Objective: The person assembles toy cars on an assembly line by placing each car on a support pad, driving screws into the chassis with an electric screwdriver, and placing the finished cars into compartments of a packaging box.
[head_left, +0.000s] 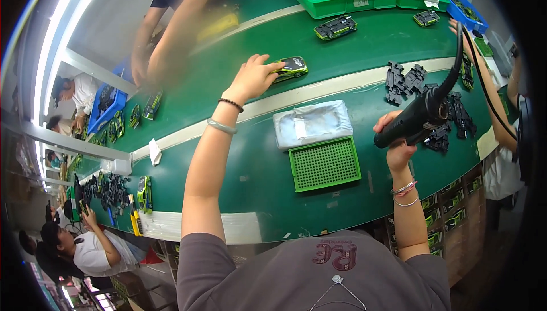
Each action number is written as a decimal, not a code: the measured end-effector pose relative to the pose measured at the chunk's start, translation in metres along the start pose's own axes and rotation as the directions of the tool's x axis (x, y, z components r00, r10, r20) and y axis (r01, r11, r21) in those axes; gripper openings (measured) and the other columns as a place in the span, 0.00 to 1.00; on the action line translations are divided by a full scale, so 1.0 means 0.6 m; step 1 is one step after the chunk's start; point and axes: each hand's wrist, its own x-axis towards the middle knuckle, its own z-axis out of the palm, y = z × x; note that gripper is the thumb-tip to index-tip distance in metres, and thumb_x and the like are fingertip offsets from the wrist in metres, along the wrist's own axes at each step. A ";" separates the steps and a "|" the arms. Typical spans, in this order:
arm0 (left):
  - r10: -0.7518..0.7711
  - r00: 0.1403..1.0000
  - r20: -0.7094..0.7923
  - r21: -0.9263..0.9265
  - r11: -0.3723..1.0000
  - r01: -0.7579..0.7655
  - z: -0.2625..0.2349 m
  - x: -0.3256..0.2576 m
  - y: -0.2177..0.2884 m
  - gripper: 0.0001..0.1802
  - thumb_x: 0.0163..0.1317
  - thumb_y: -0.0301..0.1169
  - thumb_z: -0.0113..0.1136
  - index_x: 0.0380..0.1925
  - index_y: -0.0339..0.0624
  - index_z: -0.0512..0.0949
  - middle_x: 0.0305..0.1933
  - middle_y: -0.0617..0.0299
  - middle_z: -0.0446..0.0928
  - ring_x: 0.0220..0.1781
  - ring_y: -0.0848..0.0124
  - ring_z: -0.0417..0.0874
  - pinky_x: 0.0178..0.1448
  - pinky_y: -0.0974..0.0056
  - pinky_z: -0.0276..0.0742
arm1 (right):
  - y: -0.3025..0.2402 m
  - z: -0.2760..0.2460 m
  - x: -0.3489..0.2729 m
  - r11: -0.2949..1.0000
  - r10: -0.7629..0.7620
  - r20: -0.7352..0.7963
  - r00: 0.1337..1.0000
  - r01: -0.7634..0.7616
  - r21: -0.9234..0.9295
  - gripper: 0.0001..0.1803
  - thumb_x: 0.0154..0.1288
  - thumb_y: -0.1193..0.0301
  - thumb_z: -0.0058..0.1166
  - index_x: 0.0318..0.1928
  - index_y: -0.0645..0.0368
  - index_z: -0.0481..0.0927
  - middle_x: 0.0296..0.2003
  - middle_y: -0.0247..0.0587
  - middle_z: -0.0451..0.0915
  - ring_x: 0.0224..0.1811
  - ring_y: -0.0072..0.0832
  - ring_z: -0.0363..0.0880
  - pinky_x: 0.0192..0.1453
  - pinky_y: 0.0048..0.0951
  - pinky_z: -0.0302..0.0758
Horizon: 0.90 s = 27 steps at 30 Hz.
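My left hand (256,75) reaches out across the far side of the bench, its thumb and fingers closed on the rear end of a black and lime-green toy car (293,67). The car stands on its wheels on the green surface. In my right hand (399,147) is a black electric screwdriver (411,122), gripped by its body, with a thick cable rising from it. Its tip is hard to make out. Between my arms a padded block wrapped in pale plastic (313,125) lies against a green perforated tray (325,164).
Black plastic chassis parts (405,80) lie in a pile beyond the screwdriver. An upturned toy car (335,27) rests near green bins (330,6) full of small black parts. Across the bench a co-worker (182,14) works; a yellow-handled tool (135,217) lies at left.
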 end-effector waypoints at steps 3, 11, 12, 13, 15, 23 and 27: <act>-0.032 0.996 -0.089 0.152 0.987 0.046 -0.006 -0.048 -0.054 0.19 0.59 0.41 0.54 0.52 0.58 0.75 0.64 0.42 0.59 0.65 0.46 0.60 0.66 0.49 0.58 | 0.005 0.003 0.001 1.000 -0.008 -0.031 0.999 0.008 0.020 0.52 0.42 0.21 0.29 0.35 0.64 0.66 0.27 0.40 0.70 0.31 0.27 0.70 0.37 0.28 0.69; -0.421 0.856 -0.301 -0.049 0.903 0.427 -0.081 -0.236 -0.226 0.24 0.64 0.42 0.48 0.53 0.38 0.70 0.54 0.43 0.71 0.58 0.51 0.69 0.61 0.56 0.64 | 0.005 -0.002 0.001 0.999 0.016 -0.016 1.000 -0.016 0.033 0.51 0.43 0.21 0.30 0.36 0.64 0.65 0.29 0.41 0.69 0.33 0.29 0.69 0.42 0.30 0.68; -0.504 0.816 -0.284 -0.109 0.862 0.495 -0.082 -0.252 -0.239 0.24 0.63 0.43 0.46 0.51 0.35 0.71 0.55 0.44 0.71 0.58 0.51 0.69 0.62 0.54 0.63 | 0.009 -0.003 0.000 1.000 0.004 -0.011 1.000 -0.004 0.031 0.51 0.43 0.22 0.31 0.36 0.64 0.65 0.29 0.41 0.69 0.33 0.29 0.69 0.42 0.30 0.69; -0.507 0.796 -0.329 -0.111 0.858 0.501 -0.078 -0.266 -0.250 0.24 0.64 0.42 0.45 0.50 0.34 0.72 0.52 0.42 0.72 0.56 0.49 0.70 0.60 0.54 0.64 | 0.010 -0.002 0.000 0.999 -0.006 -0.013 1.000 0.006 0.033 0.51 0.43 0.22 0.31 0.36 0.64 0.65 0.29 0.41 0.69 0.33 0.29 0.69 0.42 0.31 0.69; -0.551 0.770 -0.322 -0.133 0.831 0.540 -0.075 -0.293 -0.272 0.24 0.64 0.42 0.45 0.50 0.34 0.72 0.52 0.42 0.72 0.55 0.49 0.71 0.59 0.54 0.65 | 0.012 -0.001 0.001 0.998 -0.029 -0.001 1.000 0.029 0.050 0.50 0.45 0.23 0.32 0.36 0.64 0.65 0.29 0.41 0.68 0.33 0.29 0.69 0.43 0.31 0.69; -0.712 0.617 -0.335 0.129 0.614 0.779 -0.055 -0.301 -0.263 0.26 0.62 0.47 0.43 0.47 0.35 0.73 0.46 0.43 0.75 0.50 0.48 0.74 0.54 0.49 0.69 | 0.009 -0.006 0.002 0.997 -0.039 -0.016 0.999 0.040 0.065 0.49 0.47 0.24 0.32 0.36 0.64 0.66 0.29 0.40 0.68 0.33 0.29 0.69 0.43 0.32 0.68; -0.625 0.618 -0.476 0.002 0.702 0.712 -0.058 -0.288 -0.265 0.23 0.63 0.44 0.44 0.44 0.34 0.74 0.43 0.44 0.76 0.46 0.47 0.75 0.51 0.49 0.69 | 0.002 0.002 0.004 0.997 -0.042 0.003 0.999 0.042 0.061 0.49 0.46 0.24 0.32 0.36 0.64 0.66 0.29 0.41 0.68 0.33 0.30 0.69 0.43 0.33 0.68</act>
